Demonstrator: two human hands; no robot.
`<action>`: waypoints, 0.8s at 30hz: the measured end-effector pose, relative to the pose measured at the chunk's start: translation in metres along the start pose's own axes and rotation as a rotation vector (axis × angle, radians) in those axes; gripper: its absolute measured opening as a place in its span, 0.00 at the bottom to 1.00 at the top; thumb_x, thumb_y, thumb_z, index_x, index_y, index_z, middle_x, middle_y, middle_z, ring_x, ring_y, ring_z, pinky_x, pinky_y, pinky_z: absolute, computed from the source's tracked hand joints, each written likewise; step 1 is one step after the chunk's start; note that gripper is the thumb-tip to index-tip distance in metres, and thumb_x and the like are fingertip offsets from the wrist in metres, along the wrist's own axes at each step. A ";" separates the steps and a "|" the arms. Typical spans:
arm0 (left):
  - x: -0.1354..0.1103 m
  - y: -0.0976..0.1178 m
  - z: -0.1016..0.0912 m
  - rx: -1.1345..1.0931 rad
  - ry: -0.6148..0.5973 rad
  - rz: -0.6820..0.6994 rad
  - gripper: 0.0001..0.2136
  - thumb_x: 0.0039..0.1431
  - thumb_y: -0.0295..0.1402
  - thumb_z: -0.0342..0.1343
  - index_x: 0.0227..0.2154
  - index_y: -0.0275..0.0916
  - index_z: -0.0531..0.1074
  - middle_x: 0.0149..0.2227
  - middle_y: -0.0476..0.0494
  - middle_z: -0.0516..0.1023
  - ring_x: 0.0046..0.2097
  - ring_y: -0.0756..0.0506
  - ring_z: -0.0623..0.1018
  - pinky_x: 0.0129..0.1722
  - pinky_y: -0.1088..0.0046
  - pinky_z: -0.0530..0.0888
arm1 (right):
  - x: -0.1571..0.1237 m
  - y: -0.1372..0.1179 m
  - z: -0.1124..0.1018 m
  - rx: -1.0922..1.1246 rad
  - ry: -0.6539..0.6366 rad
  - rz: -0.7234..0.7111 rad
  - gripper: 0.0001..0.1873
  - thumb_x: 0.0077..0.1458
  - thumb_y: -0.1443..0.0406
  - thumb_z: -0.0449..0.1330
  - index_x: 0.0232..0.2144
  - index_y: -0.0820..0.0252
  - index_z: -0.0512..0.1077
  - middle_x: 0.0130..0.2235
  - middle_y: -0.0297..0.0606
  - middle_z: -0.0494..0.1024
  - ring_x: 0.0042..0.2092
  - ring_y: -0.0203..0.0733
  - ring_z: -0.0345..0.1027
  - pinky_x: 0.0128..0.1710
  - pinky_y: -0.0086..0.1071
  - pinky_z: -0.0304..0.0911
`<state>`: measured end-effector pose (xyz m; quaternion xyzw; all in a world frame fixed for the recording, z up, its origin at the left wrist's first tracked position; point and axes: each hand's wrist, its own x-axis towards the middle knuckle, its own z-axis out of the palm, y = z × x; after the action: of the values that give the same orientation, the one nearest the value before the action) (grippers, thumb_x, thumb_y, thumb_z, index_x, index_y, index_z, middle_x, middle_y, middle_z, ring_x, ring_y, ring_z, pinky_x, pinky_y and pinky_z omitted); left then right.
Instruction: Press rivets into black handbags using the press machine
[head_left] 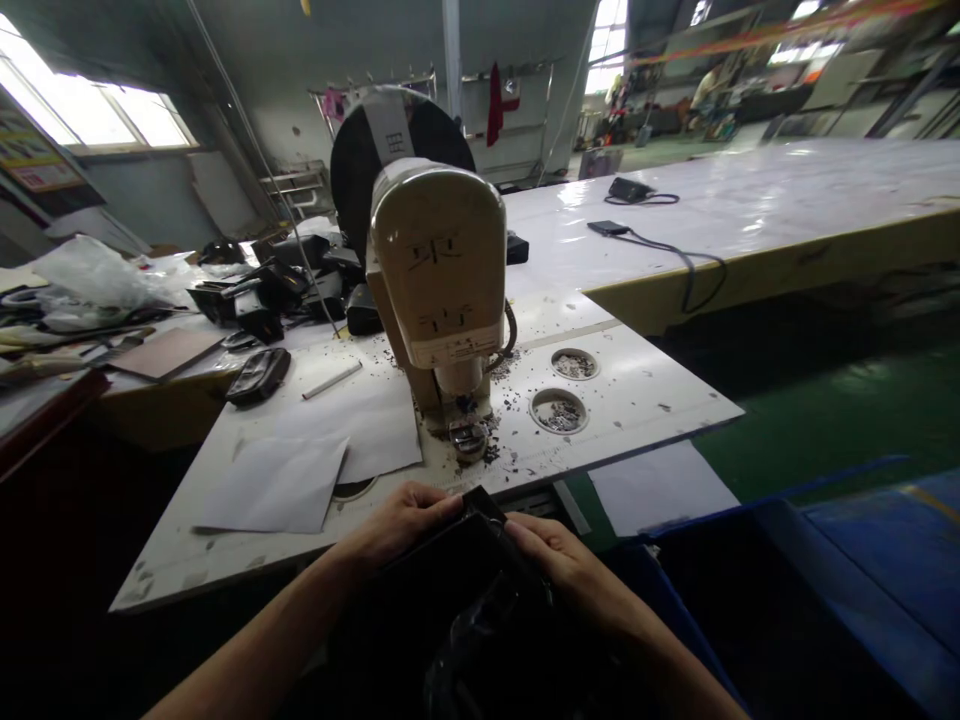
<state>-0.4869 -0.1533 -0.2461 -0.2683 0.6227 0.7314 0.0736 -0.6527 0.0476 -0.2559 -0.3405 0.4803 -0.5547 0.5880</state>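
Observation:
My left hand (397, 525) and my right hand (559, 560) both grip a black leather-like piece (469, 560) just in front of the table's near edge, fingers curled over its top edge. Right behind it stands a beige press machine (439, 270) on the white table (637, 400), its round die (469, 438) a short way beyond my hands. Dark punch scraps lie scattered around the die.
White paper sheets (300, 470) lie left of the machine. Two round holes (559, 410) filled with scraps sit to its right. Black parts (259, 375) pile at the back left. A blue bin (862, 560) stands at my right. A long white table (750, 200) stretches behind.

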 end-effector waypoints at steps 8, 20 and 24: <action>0.011 0.012 -0.021 0.100 -0.042 -0.017 0.29 0.56 0.60 0.63 0.27 0.32 0.73 0.22 0.52 0.65 0.23 0.54 0.60 0.23 0.76 0.55 | 0.023 -0.011 0.005 -0.040 0.029 -0.076 0.21 0.69 0.48 0.57 0.47 0.59 0.76 0.41 0.36 0.75 0.41 0.41 0.64 0.39 0.31 0.59; -0.041 0.094 -0.018 0.817 0.114 0.542 0.27 0.65 0.54 0.58 0.62 0.51 0.70 0.65 0.43 0.71 0.64 0.37 0.70 0.65 0.58 0.68 | 0.053 -0.008 0.015 -0.109 0.218 -0.112 0.25 0.65 0.45 0.57 0.29 0.60 0.71 0.27 0.31 0.63 0.30 0.37 0.55 0.28 0.30 0.51; -0.051 0.095 -0.013 1.280 -0.053 0.649 0.49 0.49 0.58 0.69 0.71 0.54 0.55 0.73 0.39 0.58 0.70 0.32 0.63 0.66 0.50 0.68 | 0.067 -0.006 0.011 -0.106 0.261 -0.169 0.25 0.65 0.46 0.57 0.29 0.60 0.71 0.29 0.33 0.67 0.33 0.39 0.59 0.30 0.30 0.55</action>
<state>-0.4818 -0.1749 -0.1395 0.0440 0.9758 0.2140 0.0105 -0.6492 -0.0203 -0.2597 -0.3351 0.5508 -0.6157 0.4531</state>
